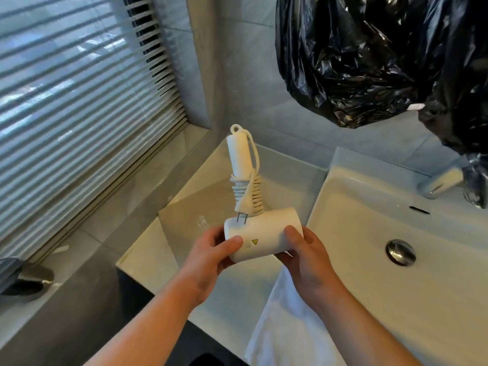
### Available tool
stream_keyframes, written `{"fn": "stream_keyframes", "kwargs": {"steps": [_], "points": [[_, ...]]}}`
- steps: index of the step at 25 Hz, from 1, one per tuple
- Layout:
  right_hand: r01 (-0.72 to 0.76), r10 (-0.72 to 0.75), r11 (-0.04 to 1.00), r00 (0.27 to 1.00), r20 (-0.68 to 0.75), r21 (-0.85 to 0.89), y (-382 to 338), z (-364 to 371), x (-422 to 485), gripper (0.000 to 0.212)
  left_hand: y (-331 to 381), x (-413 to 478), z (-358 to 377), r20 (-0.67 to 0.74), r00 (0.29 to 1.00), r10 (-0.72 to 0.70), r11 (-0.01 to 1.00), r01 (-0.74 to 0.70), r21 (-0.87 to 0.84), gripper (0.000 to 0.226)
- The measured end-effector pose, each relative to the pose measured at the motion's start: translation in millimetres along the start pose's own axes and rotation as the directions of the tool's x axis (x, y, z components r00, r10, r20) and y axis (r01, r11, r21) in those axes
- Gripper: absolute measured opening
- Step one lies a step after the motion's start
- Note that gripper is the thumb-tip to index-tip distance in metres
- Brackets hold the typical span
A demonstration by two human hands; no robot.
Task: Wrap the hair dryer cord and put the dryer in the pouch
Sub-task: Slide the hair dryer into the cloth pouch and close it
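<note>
The person's left hand (211, 256) and right hand (303, 257) are bare, with short plain thumbnails, and both forearms are uncovered as far as seen.

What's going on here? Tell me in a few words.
A person holds a white hair dryer by its barrel with both hands, the left hand at one end and the right hand at the other, beside the sink. The cord is coiled round the handle, which points up and away, and the plug lies against the coils. The dryer is not in a pouch yet. A white cloth hangs below the right hand; whether it is the pouch is unclear.
</note>
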State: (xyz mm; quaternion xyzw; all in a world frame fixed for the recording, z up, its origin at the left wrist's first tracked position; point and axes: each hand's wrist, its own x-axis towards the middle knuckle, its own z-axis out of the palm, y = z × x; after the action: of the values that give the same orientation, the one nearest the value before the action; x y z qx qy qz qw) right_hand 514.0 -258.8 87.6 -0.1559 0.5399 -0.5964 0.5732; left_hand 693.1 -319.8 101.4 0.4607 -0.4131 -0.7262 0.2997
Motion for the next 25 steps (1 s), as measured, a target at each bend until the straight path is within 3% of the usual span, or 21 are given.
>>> {"fn": "stream_keyframes", "kwargs": {"steps": [2,5,8,11,13,15,17,18,21,25], "points": [[-0.007,0.010,0.990,1.000,-0.020,0.143,0,4,9,0.087,-1,12,10,0.018,1.000,-0.006,1.000,0.006,0.001,0.043],[0.018,0.010,0.968,0.994,-0.111,0.250,-7,-1,23,0.056,-5,32,24,0.069,0.996,-0.048,0.998,0.045,0.039,0.043],[0.076,-0.015,0.961,0.975,-0.222,0.266,-15,-16,41,0.042,-12,69,27,0.163,0.981,-0.106,0.988,0.086,0.127,0.041],[0.109,-0.019,0.961,0.942,-0.335,0.254,-22,-28,55,0.044,-19,132,19,0.034,0.978,-0.206,0.959,0.195,0.207,0.036],[0.096,-0.019,0.980,0.917,-0.398,0.174,-22,-32,63,0.055,-22,184,10,-0.075,0.985,-0.156,0.872,0.173,0.458,0.022],[0.092,-0.030,0.989,0.888,-0.460,0.113,-18,-34,73,0.069,-22,236,8,-0.101,0.990,-0.101,0.695,0.143,0.705,0.018],[0.085,-0.035,0.994,0.857,-0.513,0.073,-15,-34,80,0.073,-17,276,14,-0.147,0.981,-0.129,0.606,0.195,0.771,0.021],[0.089,-0.045,0.994,0.846,-0.531,0.058,-13,-35,82,0.067,-16,290,17,-0.188,0.969,-0.163,0.575,0.248,0.780,0.030],[0.106,-0.053,0.993,0.805,-0.590,0.055,-7,-35,89,0.018,-23,315,14,-0.236,0.954,-0.187,0.451,0.297,0.842,0.050],[0.076,-0.032,0.996,0.748,-0.663,0.037,-3,-35,92,0.010,-34,315,0,-0.184,0.979,-0.090,0.357,0.204,0.911,0.037]]}}
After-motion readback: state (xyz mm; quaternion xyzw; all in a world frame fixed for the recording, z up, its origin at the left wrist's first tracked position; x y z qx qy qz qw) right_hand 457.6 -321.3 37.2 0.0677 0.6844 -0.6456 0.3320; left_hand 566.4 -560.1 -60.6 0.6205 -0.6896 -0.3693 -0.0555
